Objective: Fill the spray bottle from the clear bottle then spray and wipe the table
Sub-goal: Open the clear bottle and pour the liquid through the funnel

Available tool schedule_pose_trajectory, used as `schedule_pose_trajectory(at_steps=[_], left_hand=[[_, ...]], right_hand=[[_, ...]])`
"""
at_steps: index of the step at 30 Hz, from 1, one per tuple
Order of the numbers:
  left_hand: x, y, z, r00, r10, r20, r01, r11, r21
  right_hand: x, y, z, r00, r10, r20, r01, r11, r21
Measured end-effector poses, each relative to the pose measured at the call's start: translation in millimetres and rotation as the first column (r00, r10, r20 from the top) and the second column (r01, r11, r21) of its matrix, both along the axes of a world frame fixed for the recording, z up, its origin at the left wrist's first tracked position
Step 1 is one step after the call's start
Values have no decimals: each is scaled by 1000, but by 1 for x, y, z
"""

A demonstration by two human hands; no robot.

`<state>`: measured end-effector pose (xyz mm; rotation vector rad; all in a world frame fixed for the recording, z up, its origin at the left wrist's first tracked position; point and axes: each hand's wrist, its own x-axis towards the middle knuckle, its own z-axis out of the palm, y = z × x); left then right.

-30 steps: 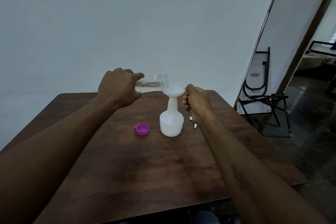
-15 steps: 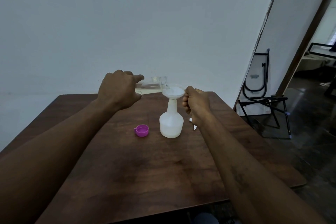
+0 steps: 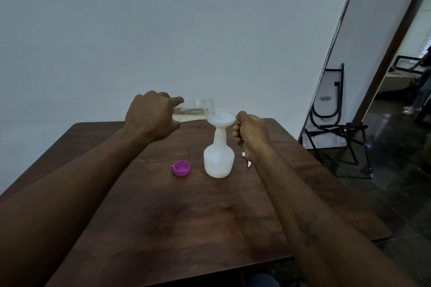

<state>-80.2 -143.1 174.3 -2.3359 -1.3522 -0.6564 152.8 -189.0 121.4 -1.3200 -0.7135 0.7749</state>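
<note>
A white translucent spray bottle [image 3: 218, 161] without its head stands on the brown wooden table [image 3: 186, 216], with a white funnel [image 3: 221, 119] in its neck. My left hand [image 3: 151, 117] grips the clear bottle [image 3: 194, 112], tipped nearly level, its mouth over the funnel and pale liquid inside. My right hand [image 3: 249, 131] pinches the funnel's right rim. Some liquid shows low in the spray bottle.
A purple cap [image 3: 181, 168] lies open side up left of the spray bottle. A small white part [image 3: 247, 161] peeks out behind my right wrist. A folded black chair frame [image 3: 335, 123] leans on the wall at right, beyond the table edge.
Almost nothing has moved. Both hands keep their hold, and the clear bottle stays tipped over the funnel.
</note>
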Motion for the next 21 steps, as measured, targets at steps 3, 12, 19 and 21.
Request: schedule_pose_trajectory(at_steps=[3, 12, 19, 21], left_hand=[[0, 0, 1, 1000, -2, -2, 2, 1000, 5], [1, 0, 2, 1000, -3, -1, 3, 1000, 6], [1, -1, 3, 1000, -1, -9, 1, 1000, 9], [1, -1, 3, 1000, 1, -13, -1, 1000, 8]], right_hand=[[0, 0, 1, 1000, -3, -4, 3, 1000, -1], [0, 0, 1, 1000, 1, -11, -1, 1000, -3], [0, 0, 0, 1000, -6, -7, 6, 1000, 1], [0, -1, 0, 1000, -7, -6, 7, 1000, -4]])
